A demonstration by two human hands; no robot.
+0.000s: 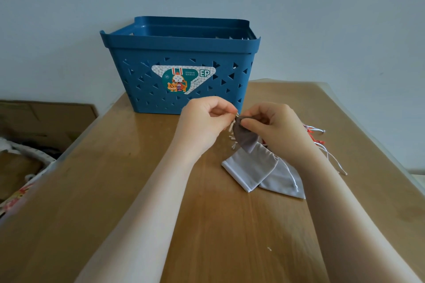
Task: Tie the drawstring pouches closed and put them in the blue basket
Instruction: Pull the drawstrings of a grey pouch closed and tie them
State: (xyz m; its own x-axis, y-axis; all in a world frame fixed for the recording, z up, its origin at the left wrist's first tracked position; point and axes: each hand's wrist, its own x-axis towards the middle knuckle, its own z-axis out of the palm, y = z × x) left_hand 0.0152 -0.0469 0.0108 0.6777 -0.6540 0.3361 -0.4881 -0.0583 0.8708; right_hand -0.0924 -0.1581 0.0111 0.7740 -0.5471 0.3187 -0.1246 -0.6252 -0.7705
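A small grey drawstring pouch [245,137] hangs lifted above the wooden table [138,190]. My right hand [273,126] pinches its gathered top, and my left hand [204,119] pinches its pale drawstring [232,130] right beside it. Two light grey pouches [253,172] lie flat and overlapping on the table below my right wrist. The blue basket [181,64], perforated with a sticker on its front, stands at the table's far edge just behind my hands.
Loose red and white cords [322,142] lie on the table to the right of my right wrist. A cardboard box [41,122] and cluttered items sit on the floor at the left. A pale wall stands behind the basket.
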